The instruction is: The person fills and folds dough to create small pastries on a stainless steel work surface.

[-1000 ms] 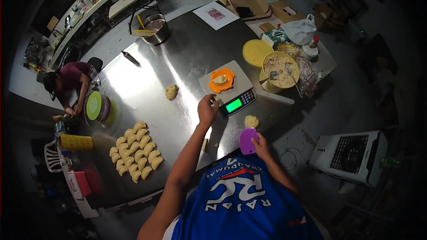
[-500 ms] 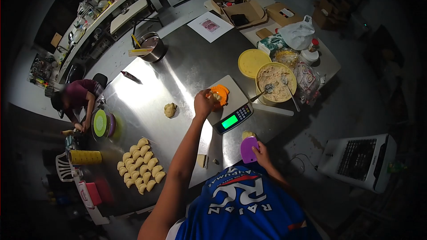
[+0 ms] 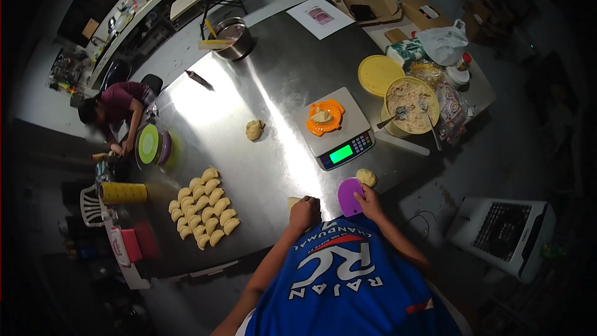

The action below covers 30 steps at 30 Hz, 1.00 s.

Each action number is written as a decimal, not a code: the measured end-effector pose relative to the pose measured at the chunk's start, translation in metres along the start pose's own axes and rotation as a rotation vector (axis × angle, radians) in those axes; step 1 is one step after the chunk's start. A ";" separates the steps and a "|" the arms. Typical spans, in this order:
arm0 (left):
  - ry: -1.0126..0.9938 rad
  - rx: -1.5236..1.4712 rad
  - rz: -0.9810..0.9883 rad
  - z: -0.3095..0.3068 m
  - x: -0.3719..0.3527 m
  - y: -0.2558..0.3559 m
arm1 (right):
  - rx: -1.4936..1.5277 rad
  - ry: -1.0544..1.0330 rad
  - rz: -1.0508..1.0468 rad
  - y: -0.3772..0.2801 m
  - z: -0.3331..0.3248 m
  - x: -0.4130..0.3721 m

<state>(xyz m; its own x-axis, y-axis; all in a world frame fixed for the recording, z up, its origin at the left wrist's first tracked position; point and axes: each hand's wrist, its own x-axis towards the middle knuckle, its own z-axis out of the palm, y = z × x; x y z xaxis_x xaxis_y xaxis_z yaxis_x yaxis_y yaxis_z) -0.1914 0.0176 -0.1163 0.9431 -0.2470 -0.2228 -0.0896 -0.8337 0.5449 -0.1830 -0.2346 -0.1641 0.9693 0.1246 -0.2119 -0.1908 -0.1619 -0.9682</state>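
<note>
My right hand (image 3: 370, 203) grips a purple dough scraper (image 3: 350, 196) by its edge, close to the table's near side. Just beyond it lies a lump of dough (image 3: 367, 178). My left hand (image 3: 305, 213) is down at the table edge with fingers curled together; whatever they hold is hidden. A piece of dough (image 3: 292, 201) shows beside that hand. On the digital scale (image 3: 353, 129), its display lit green, an orange dumpling mould (image 3: 334, 109) carries some pale dough (image 3: 321, 116). Another dough lump (image 3: 254, 129) sits mid-table.
Rows of folded dumplings (image 3: 206, 206) lie on the steel table at left. A tub of filling (image 3: 407, 107) with spoons and its yellow lid (image 3: 379, 75) stand right of the scale. A steel pot (image 3: 234, 41) is at the back. A person (image 3: 124, 107) leans over at far left.
My left hand has left the orange mould and come back to the table edge near me. Dough now shows in the mould. My right hand keeps the scraper; the camera view has shifted.
</note>
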 end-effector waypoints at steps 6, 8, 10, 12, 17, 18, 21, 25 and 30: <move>0.013 -0.027 0.041 0.001 -0.001 0.011 | -0.027 -0.027 -0.021 -0.010 0.021 -0.009; 0.123 -0.291 0.065 -0.005 -0.005 0.018 | -0.020 -0.013 -0.014 -0.019 0.026 -0.015; 0.131 -0.345 0.112 0.002 -0.004 0.010 | -0.017 0.013 -0.009 -0.020 0.029 -0.021; 0.165 -0.403 0.119 0.011 -0.006 0.004 | -0.035 0.032 0.006 -0.023 0.033 -0.026; 0.167 -0.267 0.199 0.029 -0.006 -0.008 | -0.165 0.071 -0.005 -0.042 0.043 -0.045; 0.167 -0.244 0.189 0.028 -0.007 -0.008 | -0.188 0.082 0.002 -0.044 0.045 -0.048; 0.128 -0.182 0.170 0.027 -0.006 -0.010 | -0.398 0.129 0.012 -0.043 0.050 -0.053; 0.125 -0.263 0.103 0.023 -0.010 -0.010 | -0.681 0.166 -0.098 -0.070 0.056 -0.059; 0.247 -0.260 0.137 0.023 -0.016 -0.017 | -0.987 0.057 -0.140 -0.093 0.069 -0.046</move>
<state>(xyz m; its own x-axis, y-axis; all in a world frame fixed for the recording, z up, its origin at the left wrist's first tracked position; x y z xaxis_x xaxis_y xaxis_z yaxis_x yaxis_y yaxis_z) -0.2127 0.0240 -0.1407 0.9796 -0.1946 0.0508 -0.1660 -0.6403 0.7500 -0.2209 -0.1575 -0.0735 0.9842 0.1614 -0.0729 0.1144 -0.8936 -0.4341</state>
